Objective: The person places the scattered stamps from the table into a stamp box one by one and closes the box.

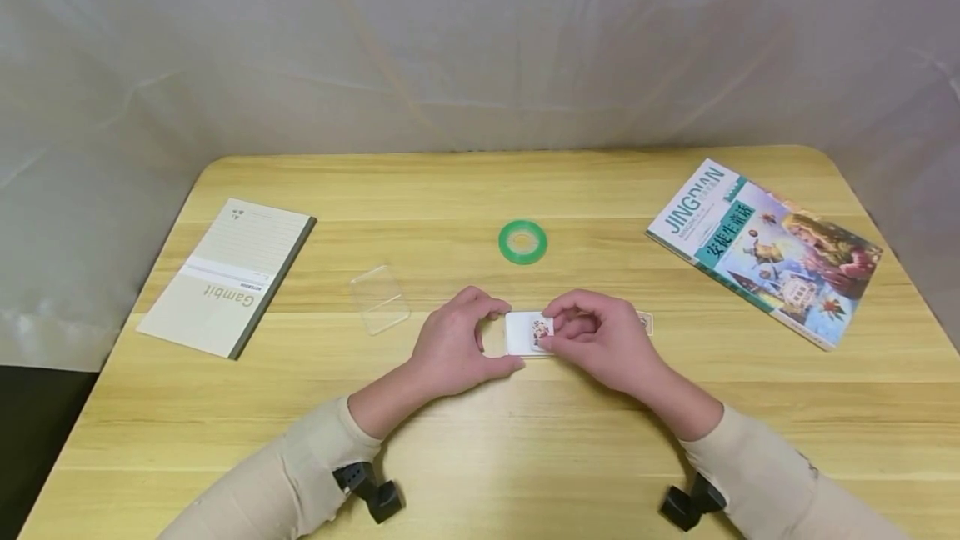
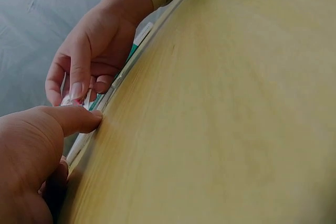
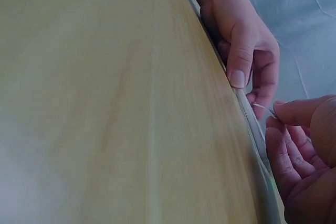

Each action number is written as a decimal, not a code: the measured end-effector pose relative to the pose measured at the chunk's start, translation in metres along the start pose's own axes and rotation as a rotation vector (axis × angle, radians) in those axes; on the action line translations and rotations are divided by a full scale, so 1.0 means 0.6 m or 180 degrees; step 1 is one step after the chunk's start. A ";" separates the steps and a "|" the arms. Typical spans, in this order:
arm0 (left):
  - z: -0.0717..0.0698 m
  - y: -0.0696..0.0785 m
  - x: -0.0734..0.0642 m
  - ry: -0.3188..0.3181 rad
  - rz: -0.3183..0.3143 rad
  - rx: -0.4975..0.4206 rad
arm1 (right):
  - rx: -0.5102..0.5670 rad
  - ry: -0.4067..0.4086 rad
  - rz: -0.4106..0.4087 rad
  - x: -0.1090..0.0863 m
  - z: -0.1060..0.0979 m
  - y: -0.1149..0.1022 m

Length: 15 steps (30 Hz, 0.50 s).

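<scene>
A small flat clear case with a white panel point(image 1: 517, 333) lies on the table in the head view. My left hand point(image 1: 461, 344) holds it by its long edges, thumb on the near side and fingers on the far side. Over the white panel, my right hand point(image 1: 603, 340) pinches a small white card point(image 1: 542, 332) printed with a picture. In the right wrist view, the thin edge of this card point(image 3: 266, 109) shows between thumb and fingertip. Another small printed card point(image 1: 646, 322) pokes out from behind the right hand. A clear plastic lid point(image 1: 380, 300) lies left of the left hand.
A green tape roll point(image 1: 522, 242) lies beyond the hands. At the left is a beige notebook point(image 1: 221, 277) with a dark spine. A colourful book point(image 1: 765, 252) lies at the right. The wooden table point(image 1: 480, 457) ends at a pale curtain point(image 1: 480, 48).
</scene>
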<state>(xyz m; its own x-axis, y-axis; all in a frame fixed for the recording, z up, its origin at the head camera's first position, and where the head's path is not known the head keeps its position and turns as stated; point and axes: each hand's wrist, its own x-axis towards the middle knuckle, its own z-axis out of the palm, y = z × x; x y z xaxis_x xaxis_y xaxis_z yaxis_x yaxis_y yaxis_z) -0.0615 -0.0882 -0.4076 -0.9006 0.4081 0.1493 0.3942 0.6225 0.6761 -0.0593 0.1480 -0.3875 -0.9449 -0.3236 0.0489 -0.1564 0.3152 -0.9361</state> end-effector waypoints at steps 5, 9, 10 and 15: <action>-0.001 0.001 -0.001 0.0023 0.0011 0.0005 | -0.0196 -0.0046 -0.0190 0.006 0.008 -0.004; 0.000 0.001 0.001 0.0032 0.0028 0.0021 | -0.0459 -0.0035 -0.0318 0.008 0.010 -0.004; 0.000 0.002 0.001 0.0030 0.0029 0.0014 | -0.0512 -0.0032 -0.0344 0.009 0.011 -0.004; -0.001 0.002 0.000 0.0029 0.0016 0.0034 | -0.0793 0.0012 -0.0490 0.013 0.015 -0.001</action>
<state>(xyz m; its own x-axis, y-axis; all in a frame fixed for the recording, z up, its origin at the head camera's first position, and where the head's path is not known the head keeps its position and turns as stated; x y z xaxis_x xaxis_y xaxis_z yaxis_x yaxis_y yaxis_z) -0.0613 -0.0881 -0.4065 -0.9002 0.4052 0.1593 0.4006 0.6276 0.6675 -0.0638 0.1371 -0.3896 -0.9056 -0.3814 0.1854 -0.3632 0.4723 -0.8031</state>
